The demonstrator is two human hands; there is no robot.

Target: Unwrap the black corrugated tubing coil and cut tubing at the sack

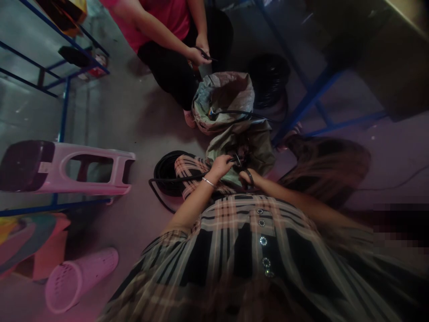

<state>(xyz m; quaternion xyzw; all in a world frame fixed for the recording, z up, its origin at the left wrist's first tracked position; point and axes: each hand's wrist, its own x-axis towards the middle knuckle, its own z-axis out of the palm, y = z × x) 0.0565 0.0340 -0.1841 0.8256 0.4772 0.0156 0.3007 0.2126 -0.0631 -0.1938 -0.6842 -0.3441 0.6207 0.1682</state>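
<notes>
My left hand [222,165] is closed around a black cable [191,180], near the cable's end. My right hand [248,177] grips dark-handled scissors [250,175], whose metal blades meet the cable end just past my left fingers. Both hands are over the mouth of an open woven sack [263,147] between my knees. Dark scraps inside it are too dim to make out. From my left hand the cable runs left to a black cable coil [169,172] on the floor by my knee.
Opposite, a person in a pink top [161,22] holds a dark tool over a second sack [223,89]. Another black coil [270,80] lies beside it. A pink stool [90,167], a pink basket [82,279] and blue metal frames [311,96] stand around.
</notes>
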